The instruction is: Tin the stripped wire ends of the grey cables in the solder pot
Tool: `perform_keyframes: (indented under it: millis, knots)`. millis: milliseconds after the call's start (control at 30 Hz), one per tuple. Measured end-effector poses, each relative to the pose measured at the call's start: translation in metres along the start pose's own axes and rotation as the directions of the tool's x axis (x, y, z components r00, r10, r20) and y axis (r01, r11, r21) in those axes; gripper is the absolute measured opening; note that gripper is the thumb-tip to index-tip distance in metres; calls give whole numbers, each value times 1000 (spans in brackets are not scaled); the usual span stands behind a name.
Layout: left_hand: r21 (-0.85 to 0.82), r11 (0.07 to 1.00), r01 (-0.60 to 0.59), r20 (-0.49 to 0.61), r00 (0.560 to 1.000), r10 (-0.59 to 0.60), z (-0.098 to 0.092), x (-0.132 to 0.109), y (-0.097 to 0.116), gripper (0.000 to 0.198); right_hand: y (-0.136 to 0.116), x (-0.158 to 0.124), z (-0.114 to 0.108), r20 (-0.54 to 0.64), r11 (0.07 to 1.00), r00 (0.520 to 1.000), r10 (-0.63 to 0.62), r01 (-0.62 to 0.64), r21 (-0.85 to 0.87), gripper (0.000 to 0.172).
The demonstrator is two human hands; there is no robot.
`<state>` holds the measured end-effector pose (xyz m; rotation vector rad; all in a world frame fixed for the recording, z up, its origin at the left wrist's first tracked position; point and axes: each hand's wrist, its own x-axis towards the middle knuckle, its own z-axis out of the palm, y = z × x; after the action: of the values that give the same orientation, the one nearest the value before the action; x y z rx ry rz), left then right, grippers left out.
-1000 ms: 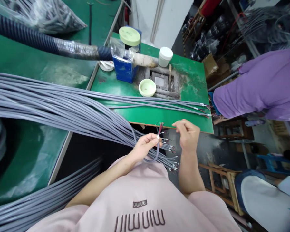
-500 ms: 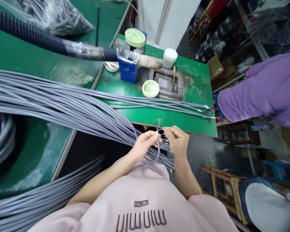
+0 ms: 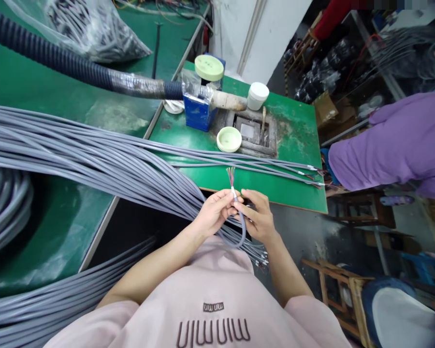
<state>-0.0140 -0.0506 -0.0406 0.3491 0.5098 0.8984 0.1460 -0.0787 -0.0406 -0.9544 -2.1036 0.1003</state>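
Note:
My left hand (image 3: 215, 212) pinches a grey sheathed cable (image 3: 242, 226) just below its stripped end. Thin coloured wires (image 3: 231, 176) fan upward from that end, above a white band. My right hand (image 3: 257, 217) closes on the same cable beside my left fingers, and the cable loops down below it. A large bundle of grey cables (image 3: 94, 154) runs from the left towards my hands, its crimped ends (image 3: 261, 257) lying under my right wrist. Several more grey cables (image 3: 246, 164) stretch across the green bench.
A green workbench (image 3: 293, 193) stands ahead, holding a rectangular metal pot in a frame, a blue box, a white jar and a pale green dish. A corrugated hose crosses above. A person's purple sleeve (image 3: 387, 150) is at the right, with wooden stools on the floor below.
My right hand has moved left from beside the cable ends and now closes on the cable. The stripped end stands more upright, and the view has tilted slightly.

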Motion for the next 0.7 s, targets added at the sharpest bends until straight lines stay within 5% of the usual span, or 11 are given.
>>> perform_keyframes:
  millis: [100,200,300,400,467,600,700]
  knots:
    - [76,995,-61,29,998,59,4,-1,6,31,4,13,0,-59,999,998,-32,34,31,40]
    - [372,867,-332,44,939,341,-1,-4,20,27,12,36,-6,-222,998,974,42,-31,52,32]
    - [707,410,-576,179,707,684,-16,-3,42,15,28,65,-16,-382,992,915,128,-125,34,24]
    - [832,-42,-553,337,445,830,-37,8,63,9,47,93,-20,-357,985,918,171,-174,25,22]
    - [851,-205,-484,407,358,841,-50,18,70,10,58,107,-18,-325,981,927,188,-193,19,22]
    - [810,-458,-368,578,365,730,-63,30,68,10,77,126,-5,-296,973,928,228,-230,29,24]
    - [791,-514,-333,610,360,706,-63,30,64,10,89,133,4,-268,963,925,269,-266,49,26]
